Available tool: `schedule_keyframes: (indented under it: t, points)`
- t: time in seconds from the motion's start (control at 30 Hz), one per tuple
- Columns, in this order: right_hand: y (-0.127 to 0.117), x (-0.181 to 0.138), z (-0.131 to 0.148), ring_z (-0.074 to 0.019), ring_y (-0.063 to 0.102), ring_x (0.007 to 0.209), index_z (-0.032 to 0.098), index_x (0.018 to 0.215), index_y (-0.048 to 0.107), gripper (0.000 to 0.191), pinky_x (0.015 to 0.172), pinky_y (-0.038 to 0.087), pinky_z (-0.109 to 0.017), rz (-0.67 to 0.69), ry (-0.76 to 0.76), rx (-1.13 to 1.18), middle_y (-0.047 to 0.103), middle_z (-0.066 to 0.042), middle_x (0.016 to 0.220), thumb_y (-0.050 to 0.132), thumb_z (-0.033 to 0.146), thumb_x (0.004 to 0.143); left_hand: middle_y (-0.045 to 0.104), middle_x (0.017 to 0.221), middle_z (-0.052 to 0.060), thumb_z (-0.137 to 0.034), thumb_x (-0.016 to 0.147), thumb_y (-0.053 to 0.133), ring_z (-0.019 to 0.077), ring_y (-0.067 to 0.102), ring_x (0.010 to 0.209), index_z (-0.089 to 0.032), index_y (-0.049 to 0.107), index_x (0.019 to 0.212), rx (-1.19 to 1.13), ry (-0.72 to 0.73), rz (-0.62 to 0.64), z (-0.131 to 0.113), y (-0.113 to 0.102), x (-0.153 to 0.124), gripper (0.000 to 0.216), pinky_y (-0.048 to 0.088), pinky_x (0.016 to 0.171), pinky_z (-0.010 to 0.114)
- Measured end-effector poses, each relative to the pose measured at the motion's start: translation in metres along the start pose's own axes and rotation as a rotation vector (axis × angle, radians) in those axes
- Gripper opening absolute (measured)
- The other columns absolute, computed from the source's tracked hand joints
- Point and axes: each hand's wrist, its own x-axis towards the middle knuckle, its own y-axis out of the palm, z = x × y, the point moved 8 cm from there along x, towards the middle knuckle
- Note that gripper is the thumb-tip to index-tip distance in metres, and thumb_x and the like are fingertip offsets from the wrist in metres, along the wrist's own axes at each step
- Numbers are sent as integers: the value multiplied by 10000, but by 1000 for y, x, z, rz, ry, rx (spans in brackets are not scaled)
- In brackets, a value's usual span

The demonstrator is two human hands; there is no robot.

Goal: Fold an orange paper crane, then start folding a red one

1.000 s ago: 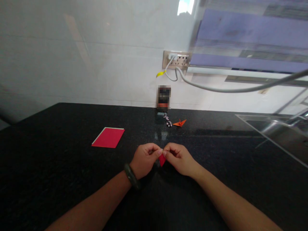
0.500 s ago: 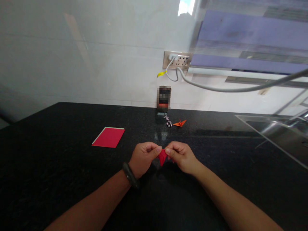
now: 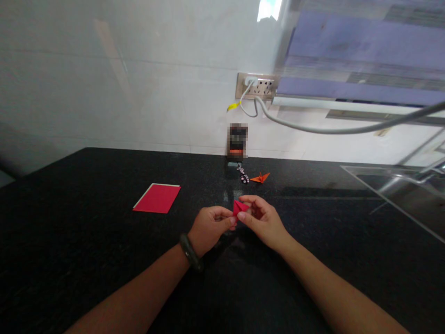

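A small folded piece of red paper (image 3: pixel 239 207) is pinched between both of my hands just above the black countertop (image 3: pixel 86 260). My left hand (image 3: pixel 210 228), with a dark bangle on its wrist, is closed and grips the paper's left side with thumb and forefinger. My right hand (image 3: pixel 260 221) is closed on the paper's right side, its fingers curled over the top. Most of the paper is hidden by my fingers.
A stack of red paper sheets (image 3: pixel 157 198) lies to the left. An orange paper crane (image 3: pixel 260 177) and a small patterned folded piece (image 3: pixel 243 176) sit near a blurred upright object (image 3: pixel 237 143) at the wall. A grey cable (image 3: pixel 313 127) hangs from the wall socket (image 3: pixel 257 86). A glass-edged sink (image 3: pixel 399 190) lies at right.
The red paper has turned from hanging point-down below my fingers to pointing up above them. My right hand has risen slightly and curled over it.
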Motion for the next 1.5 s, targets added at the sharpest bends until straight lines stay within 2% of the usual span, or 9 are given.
schedule_keyframes:
  t: [0.07,0.2,0.33,0.47,0.73,0.97,1.2,1.37,1.5]
  points:
    - [1,0,-1,-88,468,516,202,1017,532,421,474,385,-209,-9,-12,-18,549,23,658,682,312,639,643,596,25,-299,621,667,128,579,565,-127,626,657,25,19,6,0,0,1,181,450,557,236]
    - [-4,1,-2,-90,464,506,165,751,596,179,474,380,-215,-77,25,-14,548,7,589,588,342,729,630,607,16,-249,647,634,121,577,574,-131,610,668,46,40,26,3,1,3,122,452,580,238]
    - [-9,3,-6,-80,427,449,146,647,596,243,437,355,-211,-103,108,86,493,27,493,572,369,740,611,626,3,-227,669,602,114,582,571,-133,590,711,28,6,9,8,1,5,104,453,574,235]
    - [-6,3,-9,-71,417,437,140,650,628,225,417,344,-205,-86,115,182,503,28,503,611,356,710,613,631,5,-254,658,621,108,575,548,-131,583,745,-22,-45,17,10,3,4,156,430,526,214]
    - [6,1,-15,-52,468,406,156,891,604,220,425,372,-186,0,193,335,559,45,548,610,254,693,584,605,-4,-333,705,562,106,549,544,-127,600,712,3,-30,-4,6,-1,4,209,440,516,218]
    - [13,-1,-8,-48,477,432,164,894,587,248,448,383,-187,108,164,210,584,49,587,595,166,646,498,420,-46,-293,748,517,69,462,382,-120,592,697,109,15,1,2,0,4,195,351,400,174]
    - [8,0,-11,-62,487,448,156,761,584,173,458,387,-199,12,184,197,569,42,545,640,251,629,659,708,30,-236,584,714,119,599,590,-116,584,885,-199,-58,23,13,2,5,349,463,571,242]
    - [2,1,-13,-56,433,422,148,690,574,182,420,327,-187,-39,142,124,517,50,493,650,309,650,666,724,30,-134,527,731,123,604,642,-111,584,883,-246,-60,16,13,2,4,385,457,628,245]
    - [1,0,-13,-60,419,414,148,661,550,228,417,327,-191,-51,144,131,497,47,475,597,367,707,655,659,15,-169,582,691,104,576,573,-113,613,817,-201,-78,-54,11,-3,3,254,434,552,216]
